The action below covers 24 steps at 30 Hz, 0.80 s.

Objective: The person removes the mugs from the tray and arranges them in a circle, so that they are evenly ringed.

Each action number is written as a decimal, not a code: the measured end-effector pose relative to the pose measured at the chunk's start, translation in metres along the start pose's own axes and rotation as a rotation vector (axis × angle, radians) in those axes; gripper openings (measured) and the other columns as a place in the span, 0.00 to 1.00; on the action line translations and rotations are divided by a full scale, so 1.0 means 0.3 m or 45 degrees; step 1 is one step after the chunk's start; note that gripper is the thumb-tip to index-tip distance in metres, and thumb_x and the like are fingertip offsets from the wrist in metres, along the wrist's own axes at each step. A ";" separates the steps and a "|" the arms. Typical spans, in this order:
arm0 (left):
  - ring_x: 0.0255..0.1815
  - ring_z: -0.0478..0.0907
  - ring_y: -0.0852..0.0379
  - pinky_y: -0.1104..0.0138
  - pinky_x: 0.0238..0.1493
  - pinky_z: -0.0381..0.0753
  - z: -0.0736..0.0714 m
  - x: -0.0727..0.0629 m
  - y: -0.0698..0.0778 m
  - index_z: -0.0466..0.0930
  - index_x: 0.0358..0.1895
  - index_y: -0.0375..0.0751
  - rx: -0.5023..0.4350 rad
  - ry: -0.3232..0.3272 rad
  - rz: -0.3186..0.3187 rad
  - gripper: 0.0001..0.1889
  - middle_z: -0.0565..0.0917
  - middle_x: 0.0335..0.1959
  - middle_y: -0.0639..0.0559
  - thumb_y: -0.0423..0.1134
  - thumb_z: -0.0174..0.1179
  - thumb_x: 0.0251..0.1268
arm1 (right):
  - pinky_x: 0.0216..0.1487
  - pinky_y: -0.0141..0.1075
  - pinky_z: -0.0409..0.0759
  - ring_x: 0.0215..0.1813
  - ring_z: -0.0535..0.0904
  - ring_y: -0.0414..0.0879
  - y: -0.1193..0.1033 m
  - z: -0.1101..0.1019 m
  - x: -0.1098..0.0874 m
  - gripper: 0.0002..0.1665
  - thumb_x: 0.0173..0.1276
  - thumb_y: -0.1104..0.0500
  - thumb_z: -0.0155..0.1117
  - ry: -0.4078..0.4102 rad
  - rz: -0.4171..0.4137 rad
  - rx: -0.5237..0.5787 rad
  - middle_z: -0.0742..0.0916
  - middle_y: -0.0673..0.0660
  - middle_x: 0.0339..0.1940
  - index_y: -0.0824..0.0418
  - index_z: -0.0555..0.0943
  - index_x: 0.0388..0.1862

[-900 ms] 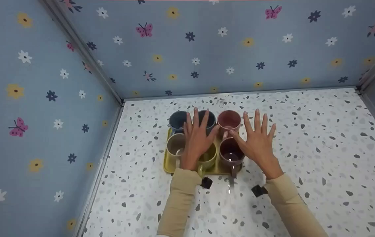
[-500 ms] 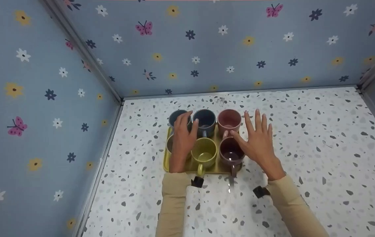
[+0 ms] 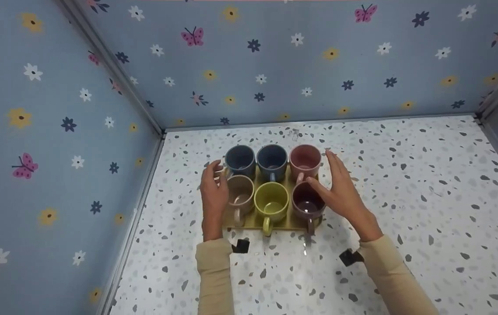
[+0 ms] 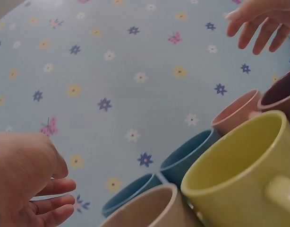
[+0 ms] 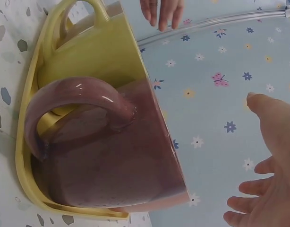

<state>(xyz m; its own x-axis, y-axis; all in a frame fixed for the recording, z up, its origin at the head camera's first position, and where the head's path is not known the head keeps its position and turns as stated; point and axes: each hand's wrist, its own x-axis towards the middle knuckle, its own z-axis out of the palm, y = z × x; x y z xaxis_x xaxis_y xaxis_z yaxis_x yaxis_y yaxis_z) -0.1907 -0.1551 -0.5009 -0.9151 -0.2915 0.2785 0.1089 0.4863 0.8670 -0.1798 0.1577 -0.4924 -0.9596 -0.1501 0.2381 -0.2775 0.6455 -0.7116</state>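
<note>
A yellow tray [image 3: 292,224] carries several mugs in two rows. Two blue mugs [image 3: 240,159] and a pink mug [image 3: 305,162] make up the back row. In front stand a beige mug [image 3: 240,197], a yellow-green mug [image 3: 271,201] and a dark purple mug [image 3: 308,201], handles toward the person. My left hand [image 3: 215,192] is at the tray's left side, fingers loosely bent beside the beige mug, holding nothing. At the right side my right hand [image 3: 341,190] has its fingers extended, the thumb overlapping the purple mug's rim in the head view.
The tray stands on a white speckled tabletop [image 3: 406,197]. Blue panels with flowers and butterflies rise behind [image 3: 275,61] and at the left [image 3: 56,175], with a grey metal strip along the left edge [image 3: 135,232].
My left hand has moved left from above the mugs to the tray's left side, its spread fingers now bent. My right hand's fingers have drawn closer together beside the tray.
</note>
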 end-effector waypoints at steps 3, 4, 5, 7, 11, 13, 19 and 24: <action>0.52 0.76 0.49 0.57 0.56 0.76 -0.019 -0.009 -0.034 0.70 0.61 0.37 -0.001 0.003 -0.082 0.18 0.78 0.51 0.42 0.30 0.47 0.70 | 0.72 0.59 0.53 0.77 0.51 0.58 0.001 -0.002 -0.006 0.50 0.66 0.38 0.57 -0.003 -0.005 0.030 0.58 0.63 0.77 0.58 0.49 0.77; 0.53 0.75 0.49 0.57 0.56 0.75 -0.023 -0.012 -0.045 0.70 0.61 0.37 -0.001 0.003 -0.109 0.18 0.78 0.51 0.42 0.30 0.46 0.70 | 0.72 0.58 0.53 0.77 0.52 0.58 0.002 -0.001 -0.008 0.50 0.66 0.38 0.57 -0.004 -0.003 0.041 0.58 0.63 0.77 0.58 0.50 0.77; 0.53 0.75 0.49 0.57 0.57 0.75 -0.026 -0.014 -0.056 0.70 0.62 0.37 -0.009 0.003 -0.129 0.18 0.78 0.51 0.42 0.30 0.46 0.70 | 0.72 0.57 0.53 0.77 0.52 0.57 0.004 -0.001 -0.010 0.50 0.66 0.38 0.57 -0.007 -0.001 0.056 0.58 0.62 0.77 0.58 0.50 0.77; 0.53 0.76 0.48 0.56 0.58 0.74 -0.031 -0.020 -0.075 0.69 0.62 0.37 -0.013 -0.008 -0.174 0.19 0.78 0.51 0.41 0.29 0.46 0.70 | 0.72 0.57 0.55 0.76 0.54 0.57 0.009 0.002 -0.014 0.50 0.66 0.38 0.57 -0.011 0.002 0.078 0.59 0.62 0.77 0.58 0.50 0.77; 0.53 0.76 0.46 0.55 0.59 0.74 -0.033 -0.033 -0.124 0.69 0.62 0.36 -0.012 -0.040 -0.250 0.19 0.78 0.52 0.40 0.28 0.46 0.69 | 0.70 0.57 0.59 0.75 0.57 0.57 0.018 0.005 -0.024 0.51 0.65 0.37 0.57 -0.038 0.030 0.117 0.59 0.60 0.77 0.58 0.50 0.77; 0.54 0.76 0.45 0.54 0.59 0.73 -0.029 -0.043 -0.152 0.68 0.63 0.35 -0.008 -0.055 -0.289 0.20 0.78 0.53 0.39 0.27 0.45 0.69 | 0.69 0.57 0.61 0.74 0.59 0.57 0.021 0.009 -0.030 0.51 0.65 0.36 0.57 -0.046 0.038 0.128 0.60 0.60 0.77 0.58 0.50 0.77; 0.56 0.76 0.43 0.53 0.59 0.73 -0.011 -0.071 -0.220 0.68 0.62 0.35 0.057 -0.115 -0.405 0.19 0.78 0.53 0.37 0.27 0.45 0.69 | 0.68 0.57 0.64 0.72 0.62 0.57 0.027 0.027 -0.047 0.50 0.64 0.38 0.60 -0.045 0.013 0.158 0.62 0.59 0.75 0.56 0.51 0.77; 0.58 0.74 0.42 0.52 0.61 0.71 -0.002 -0.080 -0.247 0.66 0.64 0.34 0.097 -0.168 -0.450 0.20 0.77 0.55 0.35 0.28 0.46 0.69 | 0.66 0.57 0.66 0.71 0.64 0.59 0.031 0.038 -0.060 0.51 0.63 0.38 0.61 -0.067 0.015 0.176 0.62 0.60 0.75 0.56 0.52 0.77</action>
<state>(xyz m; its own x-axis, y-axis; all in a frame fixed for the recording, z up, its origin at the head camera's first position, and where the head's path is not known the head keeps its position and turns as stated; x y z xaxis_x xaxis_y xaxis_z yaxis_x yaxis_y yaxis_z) -0.1765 -0.1846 -0.5716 -0.9337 -0.3460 -0.0924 -0.2472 0.4360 0.8653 -0.1657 0.1579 -0.5107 -0.9630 -0.1846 0.1963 -0.2662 0.5388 -0.7992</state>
